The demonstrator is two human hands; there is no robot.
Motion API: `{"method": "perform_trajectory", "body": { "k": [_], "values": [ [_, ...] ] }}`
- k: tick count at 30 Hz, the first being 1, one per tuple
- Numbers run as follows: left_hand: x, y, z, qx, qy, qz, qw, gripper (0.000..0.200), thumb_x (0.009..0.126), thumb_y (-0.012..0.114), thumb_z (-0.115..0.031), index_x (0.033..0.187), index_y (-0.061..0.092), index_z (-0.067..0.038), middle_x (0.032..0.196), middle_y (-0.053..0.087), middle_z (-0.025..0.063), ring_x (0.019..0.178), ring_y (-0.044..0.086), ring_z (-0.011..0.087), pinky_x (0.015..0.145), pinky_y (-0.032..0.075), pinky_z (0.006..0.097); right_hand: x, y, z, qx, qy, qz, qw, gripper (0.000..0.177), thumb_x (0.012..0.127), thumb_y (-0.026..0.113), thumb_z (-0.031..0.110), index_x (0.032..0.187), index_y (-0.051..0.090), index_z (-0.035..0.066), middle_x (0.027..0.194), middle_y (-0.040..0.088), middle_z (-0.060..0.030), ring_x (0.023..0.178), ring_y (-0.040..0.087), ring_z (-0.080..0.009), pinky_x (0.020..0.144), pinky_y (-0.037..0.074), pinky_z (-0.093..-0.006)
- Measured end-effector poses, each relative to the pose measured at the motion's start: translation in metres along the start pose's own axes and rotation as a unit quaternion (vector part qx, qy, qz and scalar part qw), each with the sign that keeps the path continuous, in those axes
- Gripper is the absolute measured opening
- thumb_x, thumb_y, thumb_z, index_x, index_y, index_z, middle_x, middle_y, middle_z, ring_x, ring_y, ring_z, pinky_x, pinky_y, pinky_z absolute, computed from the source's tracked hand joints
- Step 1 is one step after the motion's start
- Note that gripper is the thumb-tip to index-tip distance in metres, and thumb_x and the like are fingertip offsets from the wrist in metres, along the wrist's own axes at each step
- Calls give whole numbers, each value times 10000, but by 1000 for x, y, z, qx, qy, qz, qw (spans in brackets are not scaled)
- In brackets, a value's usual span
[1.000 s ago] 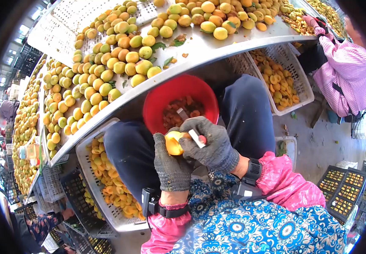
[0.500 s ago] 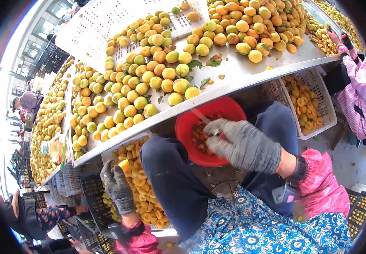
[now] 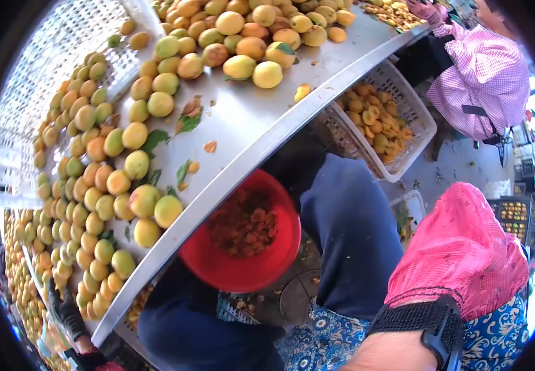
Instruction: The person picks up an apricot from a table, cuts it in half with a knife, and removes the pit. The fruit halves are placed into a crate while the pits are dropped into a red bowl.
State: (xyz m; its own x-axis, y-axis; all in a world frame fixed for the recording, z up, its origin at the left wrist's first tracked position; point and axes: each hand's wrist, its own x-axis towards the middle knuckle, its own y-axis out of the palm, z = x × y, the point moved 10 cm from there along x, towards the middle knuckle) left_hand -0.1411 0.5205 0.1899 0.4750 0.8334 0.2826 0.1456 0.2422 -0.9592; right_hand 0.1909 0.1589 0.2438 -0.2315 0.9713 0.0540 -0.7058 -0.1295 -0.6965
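My left hand (image 3: 68, 314), in a dark grey glove, is at the lower left by the edge of the metal table (image 3: 230, 142). Its fingers look stretched out and apart beside whole apricots (image 3: 97, 216), with nothing visible in them. Of my right arm only the pink sleeve (image 3: 456, 241), a black wristband and a bare wrist (image 3: 397, 352) show; the gloved hand is beyond the bottom edge. A red basin (image 3: 286, 247) sits between my knees, partly under the table edge, with brown-orange pieces (image 3: 242, 226) inside.
A white crate (image 3: 425, 123) of halved apricots (image 3: 375, 120) stands under the table at right. Beside it is a person in a pink checked sleeve (image 3: 484, 68). White perforated crates (image 3: 38, 80) rest on the table at upper left. Fallen leaves (image 3: 154, 142) lie among the fruit.
The view has swung right and closer to the basin. My right hand has left the basin and gone out of the frame. My left hand has moved from the halved apricots to the table edge.
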Motion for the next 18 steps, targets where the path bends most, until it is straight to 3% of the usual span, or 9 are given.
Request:
{"method": "perform_trajectory", "body": {
  "k": [1,3,5,6,10,12,13,16,18],
  "values": [
    [3,-16,-64,89,-95,90,987,485,911,590,-156,1361,459,-29,1280,580,158,1163,560,274,988,417,343,2,-5,-8,4,6,-15,1000,229,786,516,153,868,610,-38,727,591,-169,685,595,-281,559,454,-415],
    [20,31,-20,-2,-25,113,993,519,898,599,-128,1383,433,-45,1337,537,155,1227,510,274,1034,375,338,4,-9,-20,20,16,-44,999,233,787,515,156,873,610,-39,728,592,-167,689,595,-280,564,455,-415],
    [32,56,4,24,24,76,997,519,883,612,-99,1373,450,-48,1369,509,147,1261,474,281,1054,352,344,4,-12,-31,35,27,-68,997,237,788,515,158,877,610,-40,729,593,-165,692,595,-279,569,456,-414],
    [36,57,1,-28,34,73,996,528,869,630,-89,1366,457,-40,1348,525,153,1255,478,296,1058,351,353,3,-14,-36,40,32,-78,996,239,789,515,160,880,610,-40,730,594,-164,693,595,-279,572,457,-413],
    [44,69,17,59,6,80,995,475,915,583,-62,1365,441,-8,1271,568,166,1164,546,247,1003,417,336,3,-27,-44,60,24,-126,990,248,791,515,165,890,610,-42,732,596,-160,700,596,-278,582,459,-411],
    [39,68,-5,-53,-7,122,991,461,911,624,-134,1322,472,8,1197,598,141,1040,598,219,877,490,326,0,-29,-41,80,16,-149,986,252,793,515,167,895,611,-42,734,598,-158,703,596,-277,587,460,-410],
    [38,52,-18,-37,-14,116,992,461,911,624,-134,1322,472,8,1197,598,141,1040,598,219,877,490,326,3,-32,-35,94,-3,-163,982,254,793,515,168,897,611,-43,734,598,-158,704,596,-277,590,461,-410],
    [28,19,-20,-49,-190,110,974,450,912,644,-207,1278,498,12,1128,608,105,917,610,176,754,517,298,25,-42,-2,139,-100,-207,963,260,795,515,172,904,611,-44,736,600,-155,709,596,-276,598,462,-408],
    [23,10,-9,-321,-168,58,930,426,923,616,-298,1210,579,15,1092,607,118,946,586,185,823,494,299,25,-39,9,84,-149,-243,955,276,807,526,174,970,615,-29,772,607,-157,732,598,-276,632,468,-395]
  ]
}}
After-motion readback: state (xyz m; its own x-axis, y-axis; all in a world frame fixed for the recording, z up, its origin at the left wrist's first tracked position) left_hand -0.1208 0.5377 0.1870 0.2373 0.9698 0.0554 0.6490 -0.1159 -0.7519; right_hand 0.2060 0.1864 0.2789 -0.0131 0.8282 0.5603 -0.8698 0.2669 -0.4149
